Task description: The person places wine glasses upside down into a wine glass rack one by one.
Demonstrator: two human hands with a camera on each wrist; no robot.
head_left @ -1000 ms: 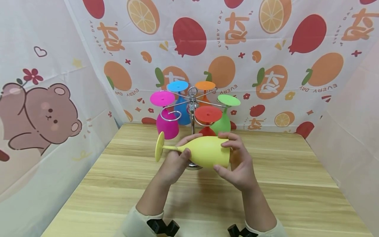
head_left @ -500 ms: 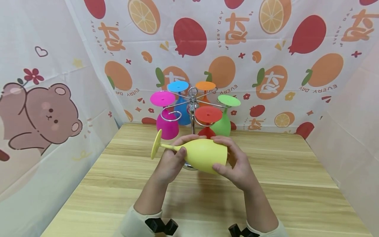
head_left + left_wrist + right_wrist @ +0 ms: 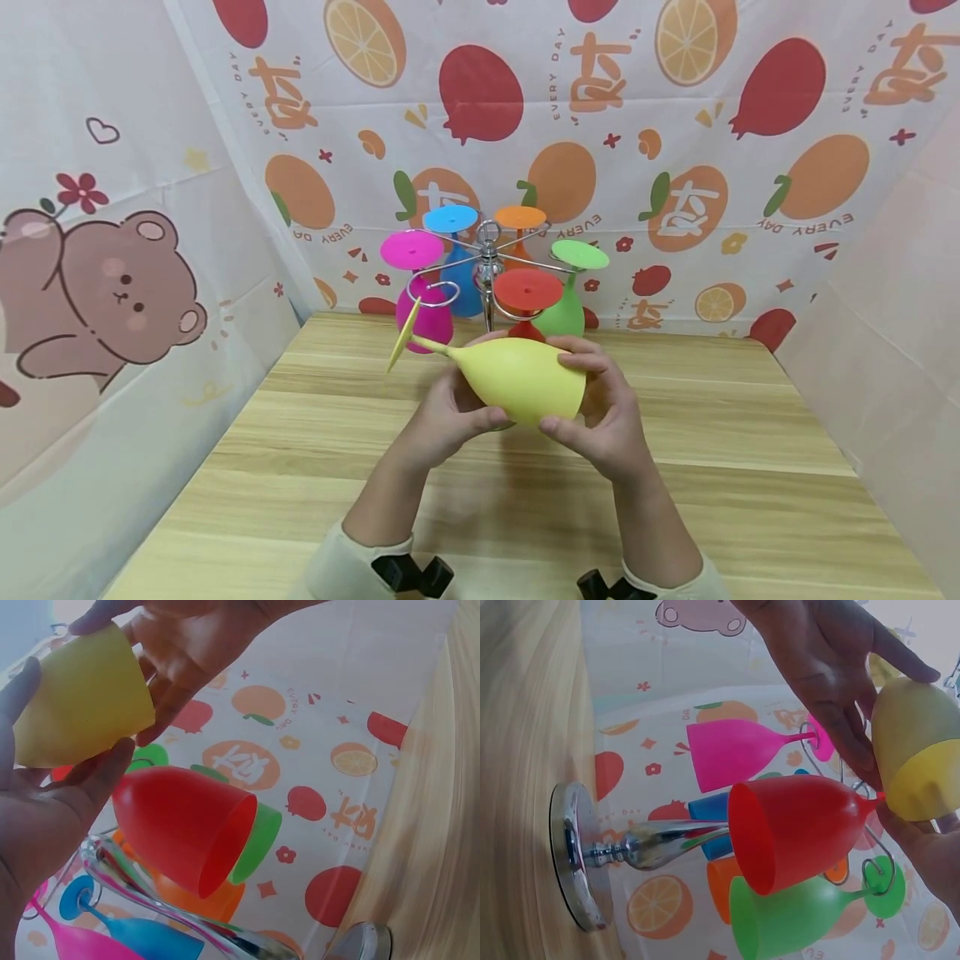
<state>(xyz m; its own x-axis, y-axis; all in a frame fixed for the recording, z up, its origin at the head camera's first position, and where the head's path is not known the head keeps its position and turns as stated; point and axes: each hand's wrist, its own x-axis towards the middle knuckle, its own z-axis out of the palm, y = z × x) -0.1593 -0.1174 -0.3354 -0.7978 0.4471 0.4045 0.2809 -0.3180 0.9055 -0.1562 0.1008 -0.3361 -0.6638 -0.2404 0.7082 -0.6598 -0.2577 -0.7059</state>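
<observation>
A yellow plastic goblet is held sideways above the table, foot to the left and slightly raised, mouth toward the right. My left hand grips the bowl near the stem, its thumb on the near side and its fingers hidden behind. At the mouth end, my right hand holds the bowl between thumb and fingers. Behind it stands a chrome goblet rack with curled wire arms. Red, green, pink, blue and orange goblets hang from it upside down.
The rack's round base rests on a wood-grain table. A fruit-print cloth rises behind the table's back edge, and a bear-print cloth hangs at the left. One curled wire hook at the front left carries no goblet.
The yellow goblet has tilted, its foot now higher and its mouth lower. My left hand has shifted from the stem end further along the bowl, while my right hand keeps hold near the mouth.
</observation>
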